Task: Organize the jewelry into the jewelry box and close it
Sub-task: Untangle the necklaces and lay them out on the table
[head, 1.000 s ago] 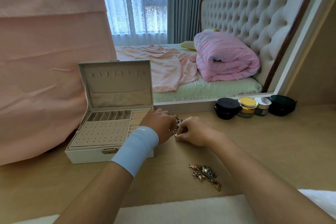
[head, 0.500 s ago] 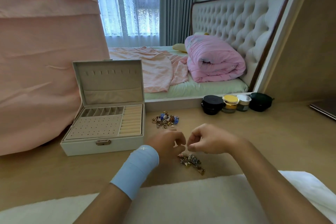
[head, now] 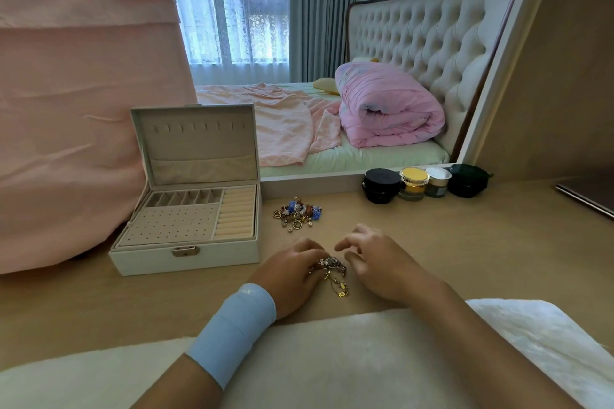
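Note:
The white jewelry box (head: 186,254) stands open on the wooden tabletop at the left, its lid upright and its beige tray showing no jewelry. One jewelry pile (head: 297,212) of charms and rings lies right of the box, untouched. A second, nearer jewelry pile (head: 334,274) with gold chains lies between my hands. My left hand (head: 292,271), with a light blue wristband, rests on that pile's left side with its fingers curled onto the pieces. My right hand (head: 375,262) hovers just right of it, fingers spread and holding nothing.
Four cosmetic jars (head: 380,186) stand in a row at the back right, below a mirror (head: 332,76) that reflects a bed. A pink cloth (head: 76,103) hangs behind the box. A white fluffy mat (head: 332,359) covers the near edge. A dark flat object (head: 588,196) lies at the far right.
My hands drew back from the far pile to the near one. They have lowered onto it, and my right hand's fingers have spread apart.

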A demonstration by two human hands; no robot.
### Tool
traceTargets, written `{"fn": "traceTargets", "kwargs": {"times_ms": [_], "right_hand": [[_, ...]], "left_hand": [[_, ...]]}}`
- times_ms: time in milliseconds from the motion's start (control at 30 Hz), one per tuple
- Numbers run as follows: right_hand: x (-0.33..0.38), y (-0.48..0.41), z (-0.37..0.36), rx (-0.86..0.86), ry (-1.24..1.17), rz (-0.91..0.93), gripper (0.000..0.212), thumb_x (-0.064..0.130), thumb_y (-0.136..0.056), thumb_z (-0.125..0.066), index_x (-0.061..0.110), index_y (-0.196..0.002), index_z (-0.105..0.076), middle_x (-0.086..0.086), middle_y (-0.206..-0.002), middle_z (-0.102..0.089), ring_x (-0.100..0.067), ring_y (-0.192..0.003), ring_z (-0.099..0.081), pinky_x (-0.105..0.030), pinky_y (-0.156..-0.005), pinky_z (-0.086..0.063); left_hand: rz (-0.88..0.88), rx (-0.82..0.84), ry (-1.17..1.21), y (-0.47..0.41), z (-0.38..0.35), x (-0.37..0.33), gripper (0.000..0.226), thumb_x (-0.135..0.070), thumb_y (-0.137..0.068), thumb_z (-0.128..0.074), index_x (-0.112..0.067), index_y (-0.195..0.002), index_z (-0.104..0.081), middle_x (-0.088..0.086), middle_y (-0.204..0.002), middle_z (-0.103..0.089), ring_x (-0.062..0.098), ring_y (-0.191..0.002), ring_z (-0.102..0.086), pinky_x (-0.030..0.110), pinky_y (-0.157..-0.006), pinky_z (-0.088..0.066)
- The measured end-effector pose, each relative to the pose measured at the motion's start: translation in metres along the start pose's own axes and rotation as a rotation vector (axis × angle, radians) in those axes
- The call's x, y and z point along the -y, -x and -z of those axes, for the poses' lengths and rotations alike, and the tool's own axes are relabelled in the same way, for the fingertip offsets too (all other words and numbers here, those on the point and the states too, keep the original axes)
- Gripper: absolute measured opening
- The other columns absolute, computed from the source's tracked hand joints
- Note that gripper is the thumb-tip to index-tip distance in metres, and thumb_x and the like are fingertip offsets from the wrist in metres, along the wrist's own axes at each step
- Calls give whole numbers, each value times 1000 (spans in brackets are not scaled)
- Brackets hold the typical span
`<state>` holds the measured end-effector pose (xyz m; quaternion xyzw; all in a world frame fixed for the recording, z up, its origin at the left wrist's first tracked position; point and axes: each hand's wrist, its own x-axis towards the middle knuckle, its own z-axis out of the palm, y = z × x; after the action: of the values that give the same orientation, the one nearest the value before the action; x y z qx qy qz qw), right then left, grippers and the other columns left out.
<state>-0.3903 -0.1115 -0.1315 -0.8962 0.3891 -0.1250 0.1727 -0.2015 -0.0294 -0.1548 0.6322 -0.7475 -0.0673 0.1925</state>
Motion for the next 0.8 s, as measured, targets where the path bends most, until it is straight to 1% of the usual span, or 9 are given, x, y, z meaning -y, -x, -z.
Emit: {"fn": "traceTargets", "kwargs": {"times_ms": [67,167,233,300,467,533,633,733,800], "right_hand": [[1,9,-5,48,17,89,39,21,-104,-47,27,-141,-56,10,-142,-51,-10,-130,-43,-26,-109,-36],[1,21,-16,158,61,161,52,26,-107,-40,32,-157,-30,17,-163,-28,-2,-149,-22,-32,-123,-20],[-1,26,-17,223,113,132,56,31,-108,-35,36,-160,-15,19,-166,-14,0,-152,-10,-32,-125,-10],[-2,27,-15,265,195,79,58,40,-108,-31,37,-161,-6,18,-167,-3,-1,-153,-1,-33,-124,-2],[-5,28,-15,181,325,-82,62,53,-105,-27,31,-161,-11,8,-169,4,-10,-155,4,-43,-126,3],[-6,26,-14,125,293,-72,61,49,-106,-28,29,-161,-12,8,-169,5,-8,-155,6,-40,-126,2],[-5,23,-16,166,208,9,60,42,-108,-30,28,-161,-8,9,-169,4,-3,-154,7,-30,-125,5],[-6,22,-19,252,184,28,59,40,-109,-30,29,-161,-7,10,-169,2,-3,-153,8,-27,-122,7],[-7,23,-19,262,193,9,59,42,-108,-32,34,-161,-7,12,-169,1,-3,-153,9,-32,-123,8]], "left_hand": [[-76,50,-22,7,-2,-1,42,-36,-99,-44,-26,-140,-51,-9,-142,-49,13,-128,-46,24,-108,-36],[-167,107,-121,15,-6,3,56,-44,-93,-33,-23,-143,-49,0,-149,-45,20,-136,-41,34,-115,-33],[-172,137,-138,20,-5,7,60,-51,-90,-29,-33,-145,-44,-1,-156,-35,20,-143,-32,35,-119,-25],[-118,198,-142,25,-5,11,60,-59,-88,-23,-49,-147,-31,-7,-162,-18,16,-149,-16,28,-119,-9],[-69,229,-88,27,1,12,52,-66,-89,-28,-58,-140,-33,-11,-163,-9,14,-150,-2,34,-119,-8],[-74,137,-5,26,0,11,60,-66,-87,-24,-50,-141,-40,-14,-161,-14,9,-150,-5,35,-120,-11],[-91,58,52,18,-2,1,69,-62,-89,-23,-31,-150,-34,-14,-159,-23,4,-148,-15,29,-121,-16],[-89,163,-52,12,-8,-7,80,-65,-84,-12,-28,-154,-22,-11,-161,-17,6,-148,-10,31,-121,-14],[-78,233,-148,13,-11,-6,77,-68,-84,-9,-37,-153,-19,-10,-163,-7,9,-150,-2,34,-122,-7]]}}
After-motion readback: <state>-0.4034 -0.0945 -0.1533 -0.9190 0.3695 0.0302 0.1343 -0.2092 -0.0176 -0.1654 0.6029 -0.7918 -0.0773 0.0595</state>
